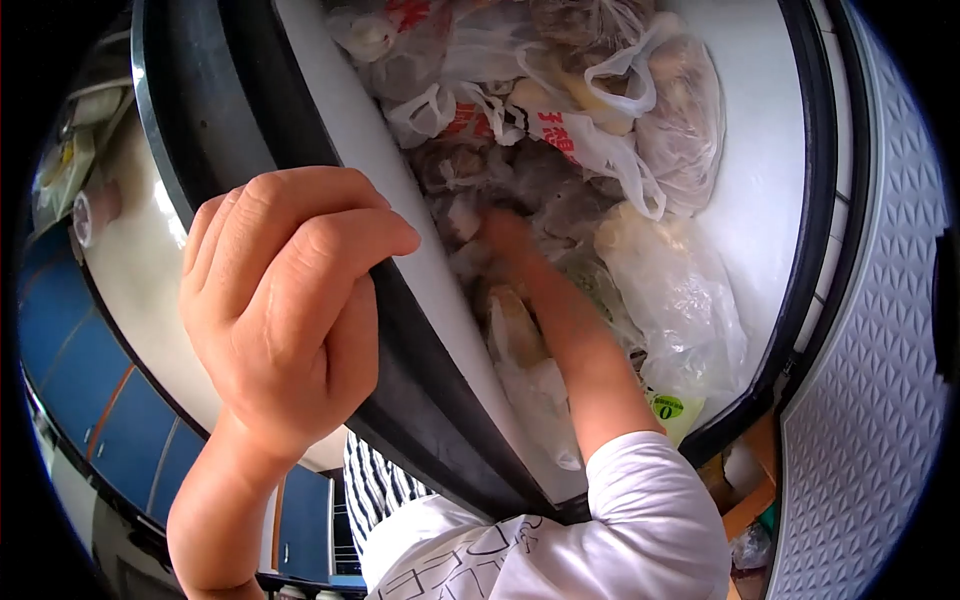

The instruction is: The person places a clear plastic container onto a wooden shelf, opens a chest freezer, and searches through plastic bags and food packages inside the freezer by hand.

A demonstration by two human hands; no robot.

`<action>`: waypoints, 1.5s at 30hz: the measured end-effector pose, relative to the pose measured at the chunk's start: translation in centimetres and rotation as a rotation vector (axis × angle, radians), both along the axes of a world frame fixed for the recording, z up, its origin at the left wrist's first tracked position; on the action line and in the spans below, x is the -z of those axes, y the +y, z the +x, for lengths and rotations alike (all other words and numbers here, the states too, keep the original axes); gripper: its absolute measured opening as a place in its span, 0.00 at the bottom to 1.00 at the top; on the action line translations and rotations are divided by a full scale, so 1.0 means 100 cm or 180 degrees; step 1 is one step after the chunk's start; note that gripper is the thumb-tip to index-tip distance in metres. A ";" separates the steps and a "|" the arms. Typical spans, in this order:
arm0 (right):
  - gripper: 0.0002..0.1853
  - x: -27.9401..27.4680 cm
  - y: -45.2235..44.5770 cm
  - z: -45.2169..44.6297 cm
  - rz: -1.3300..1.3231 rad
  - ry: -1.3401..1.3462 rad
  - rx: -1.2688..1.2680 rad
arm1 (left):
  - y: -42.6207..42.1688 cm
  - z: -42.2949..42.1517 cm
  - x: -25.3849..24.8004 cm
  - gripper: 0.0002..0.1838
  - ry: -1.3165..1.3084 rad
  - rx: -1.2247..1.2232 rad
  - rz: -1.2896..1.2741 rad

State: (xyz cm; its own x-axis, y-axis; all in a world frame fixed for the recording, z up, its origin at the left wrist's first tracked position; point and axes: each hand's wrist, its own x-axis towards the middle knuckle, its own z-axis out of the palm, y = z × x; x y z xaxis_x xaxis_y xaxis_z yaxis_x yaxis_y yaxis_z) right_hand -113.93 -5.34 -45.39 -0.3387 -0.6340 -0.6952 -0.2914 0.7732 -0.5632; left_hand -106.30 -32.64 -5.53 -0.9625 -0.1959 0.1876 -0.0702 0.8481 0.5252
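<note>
My left hand [290,300] is raised over the dark rim of the chest freezer [430,400], its fingers curled in and nothing seen in them; the palm is turned away from view. My right hand [505,235] reaches down among plastic bags inside, and its fingers are hidden in shadow and among the bags. Just left of it lies a small whitish bag [463,217]. Beyond are a white carrier bag with red print [575,140] and a clear bag of pale food [685,120]. Closer to me lies another clear bag [675,300].
The white inner wall [765,220] curves along the right, with a textured grey panel [880,300] outside it. Blue cabinets [140,430] and a pale counter [150,260] stand at left. A wooden shelf [750,505] with items is at lower right.
</note>
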 end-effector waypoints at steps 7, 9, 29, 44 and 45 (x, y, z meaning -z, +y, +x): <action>0.25 -0.069 0.014 -0.040 0.1007 0.1749 -0.1719 | -0.001 0.003 0.006 0.13 0.0174 0.0021 0.0081; 0.27 -0.087 0.016 -0.050 0.1729 0.1157 -0.2576 | -0.003 0.001 0.006 0.12 0.0184 0.0081 0.0057; 0.21 0.050 -0.018 -0.057 0.1284 0.3645 -0.0910 | -0.003 0.003 -0.009 0.10 -0.0455 0.0226 0.0131; 0.11 0.018 0.019 -0.002 0.0810 0.1586 -0.1080 | 0.001 -0.002 -0.005 0.10 -0.0217 0.0160 0.0204; 0.12 0.010 0.013 -0.002 0.0754 0.1509 -0.0918 | 0.001 -0.002 -0.005 0.11 -0.0217 0.0145 0.0218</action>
